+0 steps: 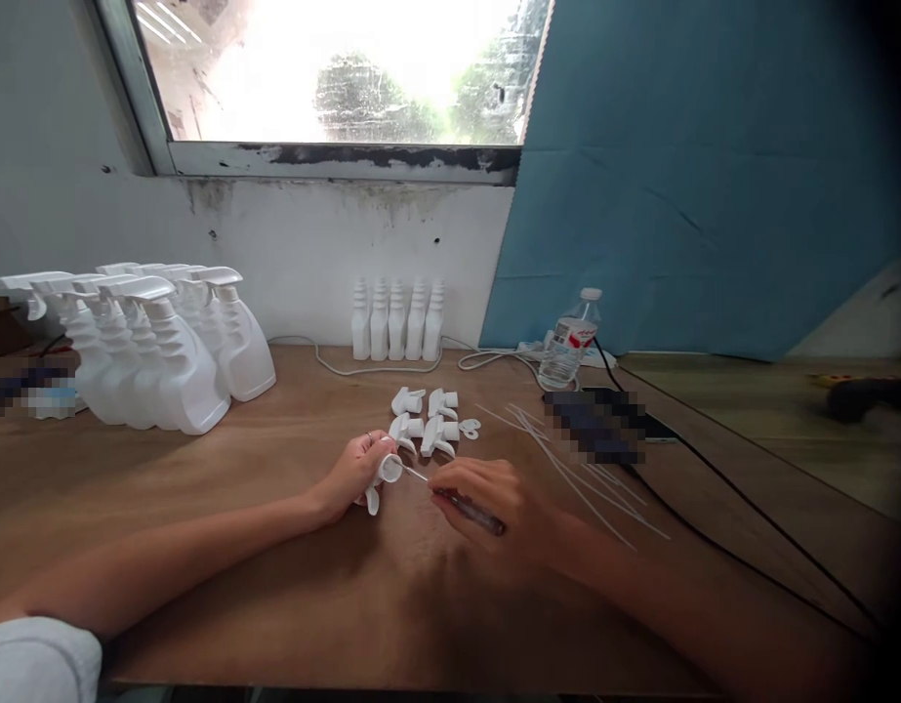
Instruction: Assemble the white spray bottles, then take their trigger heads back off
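My left hand [363, 469] is closed around a white trigger spray head [389, 470], its round collar facing my right hand. In my right hand [486, 498] is a screwdriver [473, 512] with a dark, see-through handle. Its thin metal shaft reaches to the collar of the spray head; I cannot tell whether the tip touches it. Just beyond my hands lie several more spray heads [439, 434] in two rows. Beside them sit a few small white rings [470, 428].
Assembled spray bottles [193, 381] stand at the left, and several capless white bottles [397, 327] line the wall. Thin white tubes [567, 464] lie at the right. Behind them are a water bottle [567, 347], a pixelated dark object [596, 427] and black cables [743, 557].
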A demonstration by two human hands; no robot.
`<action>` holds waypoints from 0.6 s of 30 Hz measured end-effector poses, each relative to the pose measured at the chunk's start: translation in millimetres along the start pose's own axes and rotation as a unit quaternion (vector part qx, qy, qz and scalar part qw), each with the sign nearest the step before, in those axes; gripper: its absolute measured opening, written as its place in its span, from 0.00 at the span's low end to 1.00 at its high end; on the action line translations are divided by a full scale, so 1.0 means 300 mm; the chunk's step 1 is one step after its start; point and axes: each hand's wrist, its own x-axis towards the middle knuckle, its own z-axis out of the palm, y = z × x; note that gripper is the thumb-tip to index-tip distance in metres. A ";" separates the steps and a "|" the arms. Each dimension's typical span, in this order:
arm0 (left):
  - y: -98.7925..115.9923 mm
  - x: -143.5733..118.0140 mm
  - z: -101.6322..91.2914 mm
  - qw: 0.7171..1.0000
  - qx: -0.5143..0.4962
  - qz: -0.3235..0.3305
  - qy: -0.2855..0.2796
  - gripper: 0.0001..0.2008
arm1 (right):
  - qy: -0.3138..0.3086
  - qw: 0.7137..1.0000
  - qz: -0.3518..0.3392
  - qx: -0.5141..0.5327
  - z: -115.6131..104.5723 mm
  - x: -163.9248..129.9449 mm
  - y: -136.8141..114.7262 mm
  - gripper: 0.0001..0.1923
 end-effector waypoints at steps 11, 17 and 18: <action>0.008 -0.019 0.014 0.997 0.059 0.029 -0.032 0.16 | -0.060 0.993 0.058 0.082 -0.004 0.019 -0.030 0.08; 0.010 -0.017 0.010 0.997 0.068 0.007 -0.037 0.16 | -0.061 0.934 0.215 0.278 0.010 0.003 0.016 0.11; 0.011 -0.015 0.008 0.997 0.063 -0.001 -0.039 0.16 | -0.055 0.917 0.235 0.319 0.016 0.000 0.022 0.12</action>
